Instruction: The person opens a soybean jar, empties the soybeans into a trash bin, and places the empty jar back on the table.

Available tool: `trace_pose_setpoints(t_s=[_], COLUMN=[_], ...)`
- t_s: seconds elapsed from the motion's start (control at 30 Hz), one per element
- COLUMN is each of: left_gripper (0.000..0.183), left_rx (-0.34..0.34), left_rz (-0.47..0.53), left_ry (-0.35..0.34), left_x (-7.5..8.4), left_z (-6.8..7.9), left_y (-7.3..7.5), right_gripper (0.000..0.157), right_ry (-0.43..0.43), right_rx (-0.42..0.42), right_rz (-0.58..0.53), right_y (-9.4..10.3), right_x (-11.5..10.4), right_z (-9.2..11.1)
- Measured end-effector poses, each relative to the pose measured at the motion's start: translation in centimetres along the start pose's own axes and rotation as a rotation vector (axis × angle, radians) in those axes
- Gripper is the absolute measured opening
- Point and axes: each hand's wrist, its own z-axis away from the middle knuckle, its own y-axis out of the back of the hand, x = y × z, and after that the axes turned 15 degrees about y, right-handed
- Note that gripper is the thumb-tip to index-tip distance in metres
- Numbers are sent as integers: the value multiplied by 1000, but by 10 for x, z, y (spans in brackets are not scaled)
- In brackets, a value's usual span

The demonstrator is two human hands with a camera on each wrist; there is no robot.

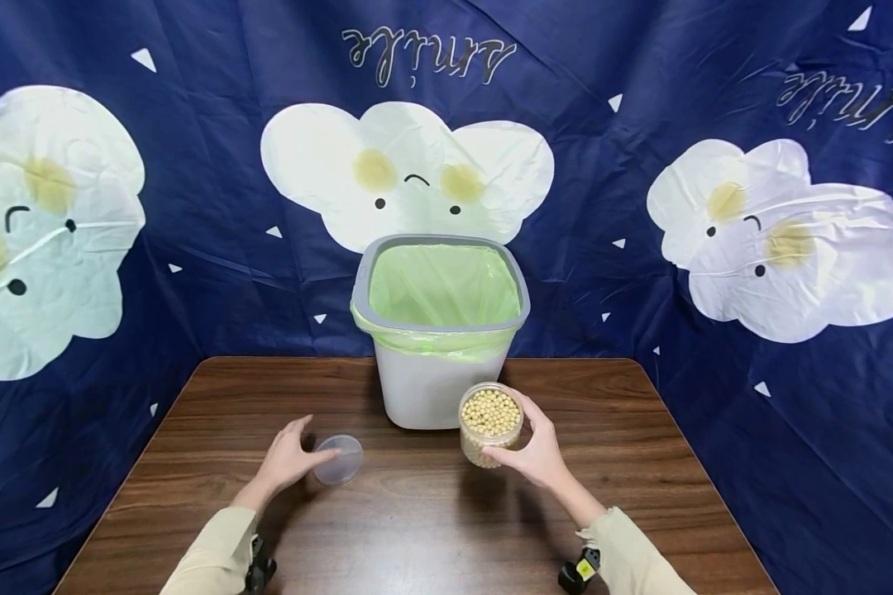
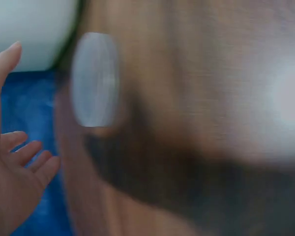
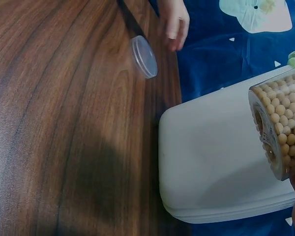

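Note:
My right hand (image 1: 539,446) grips a clear jar (image 1: 489,426) filled with small, round, pale-yellow soybeans, thumb on its near side and fingers round its far right. The jar has no lid on and is held up in front of the bin, its shadow on the table. In the right wrist view the jar (image 3: 285,123) shows its base. A thin clear round lid (image 1: 346,467) is by my left hand (image 1: 286,459), and the thumb overlaps it in the head view. In the left wrist view the hand's spread fingers stand apart from the blurred lid (image 2: 96,81).
A white bin (image 1: 420,392) with a grey rim and green liner bag (image 1: 446,285) stands at the back middle of the brown wooden table (image 1: 387,537). Dark blue cloth (image 1: 595,273) printed with white clouds hangs behind and along both sides.

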Motion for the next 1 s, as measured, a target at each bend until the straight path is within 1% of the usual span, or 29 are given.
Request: trace_pose_setpoints(t_s=[0.1,0.23,0.4,0.53,0.63,0.73,0.87,1.0], left_gripper=[93,92,89,88,88,89,87,84], left_rx=[26,72,124,137,134,127,117,122], left_rz=[39,100,149,169,150,117,116,132], left_ry=[-47,-119,-203,-261,-288,-295,-286,-289], left_x=[20,57,107,139,155,165,171,174], left_z=[-8,-15,-17,-18,-21,-26,-30,-31], left_y=[18,47,80,99,105,106,104,103], right_gripper=[79,78,79,79,79,79,79,79], right_ry=[-6,-7,-3,3,7,28,80,131], right_rx=[12,19,37,43,39,43,65,100], right_rz=[-13,-2,6,5,11,23,53,103], right_y=[3,8,12,16,19,23,30,43], right_x=[-2,-4,-6,-8,-10,-11,-10,-10], right_z=[-2,-3,-4,-5,-7,-9,-13,-20])
